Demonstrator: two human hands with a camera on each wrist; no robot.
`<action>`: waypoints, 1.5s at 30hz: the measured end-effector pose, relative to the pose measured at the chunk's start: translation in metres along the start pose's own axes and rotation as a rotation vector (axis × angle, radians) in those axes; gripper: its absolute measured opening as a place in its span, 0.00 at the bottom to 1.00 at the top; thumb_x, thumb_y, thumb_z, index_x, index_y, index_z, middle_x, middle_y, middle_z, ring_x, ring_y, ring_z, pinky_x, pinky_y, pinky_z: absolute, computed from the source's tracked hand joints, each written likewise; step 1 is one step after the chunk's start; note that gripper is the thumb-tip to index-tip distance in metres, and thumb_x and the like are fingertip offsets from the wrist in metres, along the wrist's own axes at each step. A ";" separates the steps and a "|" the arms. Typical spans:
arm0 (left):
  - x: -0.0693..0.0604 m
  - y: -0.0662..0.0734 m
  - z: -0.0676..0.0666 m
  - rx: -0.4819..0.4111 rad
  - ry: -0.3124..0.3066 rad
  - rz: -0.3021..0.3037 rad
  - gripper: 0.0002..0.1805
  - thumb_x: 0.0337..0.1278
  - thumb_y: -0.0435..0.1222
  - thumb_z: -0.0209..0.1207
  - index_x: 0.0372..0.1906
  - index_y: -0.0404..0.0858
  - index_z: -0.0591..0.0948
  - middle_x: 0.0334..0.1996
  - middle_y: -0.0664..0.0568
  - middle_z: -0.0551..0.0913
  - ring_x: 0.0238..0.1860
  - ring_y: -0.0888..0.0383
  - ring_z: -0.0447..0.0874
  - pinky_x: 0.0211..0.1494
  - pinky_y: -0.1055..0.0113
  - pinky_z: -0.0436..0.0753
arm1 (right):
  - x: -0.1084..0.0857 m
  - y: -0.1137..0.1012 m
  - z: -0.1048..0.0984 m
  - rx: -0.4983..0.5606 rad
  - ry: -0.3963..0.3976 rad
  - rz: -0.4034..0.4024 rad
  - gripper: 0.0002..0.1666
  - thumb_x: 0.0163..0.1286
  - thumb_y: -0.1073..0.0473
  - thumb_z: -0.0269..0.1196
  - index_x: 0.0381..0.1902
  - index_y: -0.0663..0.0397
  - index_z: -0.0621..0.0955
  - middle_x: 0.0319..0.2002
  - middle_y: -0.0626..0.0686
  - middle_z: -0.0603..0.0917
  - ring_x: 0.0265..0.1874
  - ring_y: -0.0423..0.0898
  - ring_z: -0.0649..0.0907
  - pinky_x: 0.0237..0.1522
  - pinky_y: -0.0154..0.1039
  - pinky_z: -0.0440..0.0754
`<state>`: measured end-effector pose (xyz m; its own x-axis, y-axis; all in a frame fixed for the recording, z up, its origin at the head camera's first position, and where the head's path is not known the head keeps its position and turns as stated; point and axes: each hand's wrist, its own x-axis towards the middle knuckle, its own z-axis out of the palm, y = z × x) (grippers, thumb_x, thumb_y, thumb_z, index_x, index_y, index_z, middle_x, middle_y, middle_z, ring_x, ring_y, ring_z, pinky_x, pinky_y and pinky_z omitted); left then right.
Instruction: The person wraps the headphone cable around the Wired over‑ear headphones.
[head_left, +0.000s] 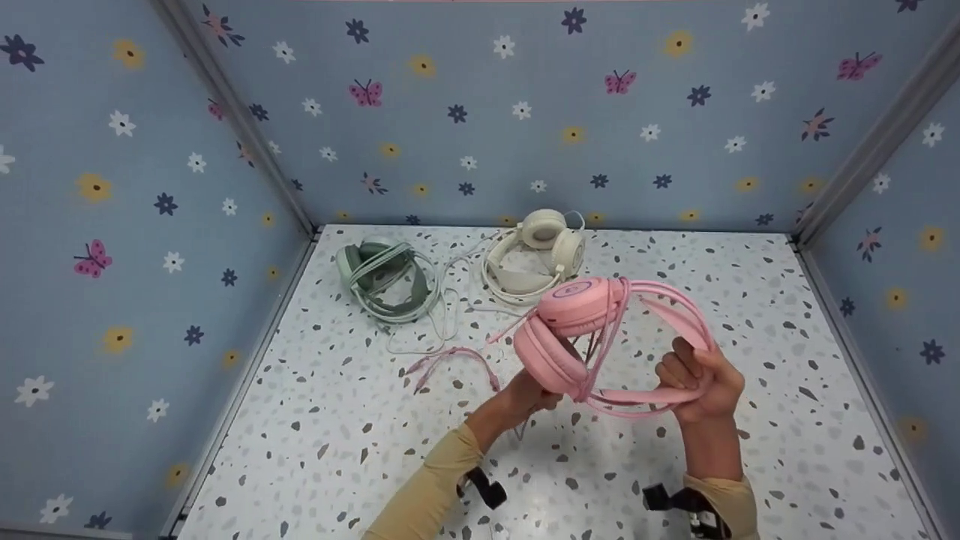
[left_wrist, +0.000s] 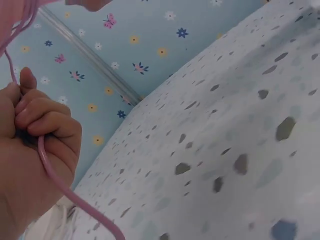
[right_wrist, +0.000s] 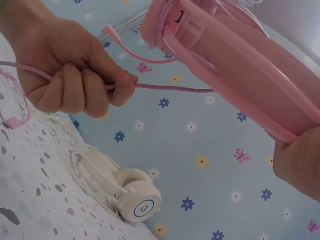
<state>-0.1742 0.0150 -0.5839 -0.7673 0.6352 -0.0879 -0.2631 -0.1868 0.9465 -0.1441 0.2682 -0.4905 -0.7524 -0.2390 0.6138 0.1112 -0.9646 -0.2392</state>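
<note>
Pink headphones (head_left: 574,307) are held up off the table, their cable looped around the band and ear cups. The right hand (head_left: 705,379) grips the headband at its right end; the right wrist view shows this hand (right_wrist: 300,162) at the edge of the band (right_wrist: 260,75). Below the ear cups, the left hand (head_left: 525,397) is partly hidden. In the left wrist view the left hand (left_wrist: 42,130) has its fingers curled round the pink cable (left_wrist: 75,197), which passes through the fist. The cable's plug ends (head_left: 427,367) lie on the table to the left.
Green headphones (head_left: 382,277) wrapped in their cable lie at the back left of the speckled table (head_left: 300,442). White headphones (head_left: 525,262) lie at the back middle, a thin pale cable between the two. Patterned walls (head_left: 480,112) enclose the back and sides.
</note>
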 end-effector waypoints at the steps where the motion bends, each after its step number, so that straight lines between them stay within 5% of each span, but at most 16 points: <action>1: -0.001 -0.006 0.006 -0.007 0.013 0.002 0.18 0.75 0.46 0.46 0.26 0.43 0.70 0.16 0.58 0.63 0.16 0.63 0.58 0.21 0.70 0.61 | 0.000 -0.001 -0.001 -0.010 0.015 -0.013 0.05 0.69 0.71 0.43 0.31 0.62 0.65 0.17 0.50 0.58 0.12 0.42 0.59 0.18 0.33 0.55; 6: -0.020 -0.030 0.027 -0.012 0.051 0.063 0.19 0.77 0.46 0.41 0.29 0.40 0.69 0.17 0.58 0.57 0.15 0.63 0.51 0.19 0.70 0.55 | -0.001 -0.014 -0.006 -0.053 0.113 -0.077 0.10 0.69 0.71 0.43 0.26 0.60 0.61 0.15 0.50 0.56 0.10 0.43 0.58 0.16 0.34 0.54; 11: -0.035 -0.030 0.045 0.051 0.186 0.045 0.23 0.78 0.43 0.41 0.29 0.28 0.68 0.15 0.58 0.59 0.15 0.64 0.54 0.19 0.71 0.58 | -0.009 -0.025 -0.009 -0.083 0.231 -0.131 0.14 0.70 0.71 0.43 0.24 0.59 0.60 0.14 0.49 0.55 0.09 0.43 0.57 0.14 0.34 0.52; 16: -0.040 -0.027 0.057 0.232 0.234 0.205 0.21 0.78 0.38 0.39 0.31 0.25 0.69 0.16 0.58 0.63 0.16 0.65 0.59 0.20 0.72 0.63 | -0.011 -0.030 -0.009 -0.034 0.293 -0.148 0.17 0.72 0.69 0.42 0.21 0.57 0.59 0.14 0.49 0.55 0.09 0.43 0.57 0.15 0.34 0.52; 19: -0.044 -0.028 0.058 0.380 0.252 0.339 0.18 0.78 0.34 0.40 0.29 0.29 0.71 0.17 0.57 0.64 0.17 0.65 0.61 0.21 0.72 0.64 | -0.009 -0.033 -0.008 -0.020 0.292 -0.155 0.17 0.72 0.69 0.42 0.20 0.57 0.58 0.14 0.50 0.55 0.09 0.44 0.57 0.16 0.35 0.52; 22: -0.050 -0.031 0.056 0.516 0.243 0.409 0.17 0.77 0.35 0.42 0.28 0.35 0.71 0.18 0.57 0.64 0.19 0.67 0.60 0.23 0.73 0.64 | -0.008 -0.039 -0.007 -0.014 0.320 -0.214 0.16 0.72 0.69 0.41 0.21 0.57 0.57 0.13 0.50 0.55 0.09 0.44 0.56 0.15 0.35 0.53; 29: -0.073 -0.043 0.046 0.781 0.223 0.470 0.16 0.77 0.37 0.44 0.26 0.44 0.68 0.16 0.59 0.62 0.17 0.70 0.55 0.19 0.75 0.61 | -0.005 -0.059 -0.003 -0.044 0.495 -0.465 0.19 0.69 0.71 0.41 0.19 0.54 0.54 0.11 0.49 0.53 0.06 0.44 0.55 0.13 0.34 0.49; 36: -0.081 -0.040 0.039 0.927 0.258 0.475 0.16 0.75 0.37 0.47 0.25 0.45 0.69 0.14 0.62 0.61 0.16 0.72 0.52 0.20 0.78 0.59 | -0.009 -0.057 -0.007 -0.109 0.525 -0.461 0.16 0.69 0.72 0.41 0.23 0.55 0.54 0.13 0.49 0.52 0.06 0.45 0.54 0.13 0.34 0.48; 45: -0.091 -0.014 0.041 1.038 0.283 0.544 0.20 0.75 0.37 0.47 0.21 0.47 0.65 0.12 0.61 0.59 0.13 0.72 0.51 0.17 0.78 0.56 | -0.016 -0.052 -0.012 -0.223 0.546 -0.482 0.19 0.68 0.74 0.45 0.21 0.56 0.54 0.12 0.49 0.51 0.05 0.44 0.54 0.11 0.33 0.48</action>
<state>-0.0771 -0.0096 -0.5765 -0.7670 0.4494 0.4580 0.6304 0.3951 0.6682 -0.1463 0.3233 -0.4970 -0.9052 0.3481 0.2437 -0.4012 -0.8890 -0.2205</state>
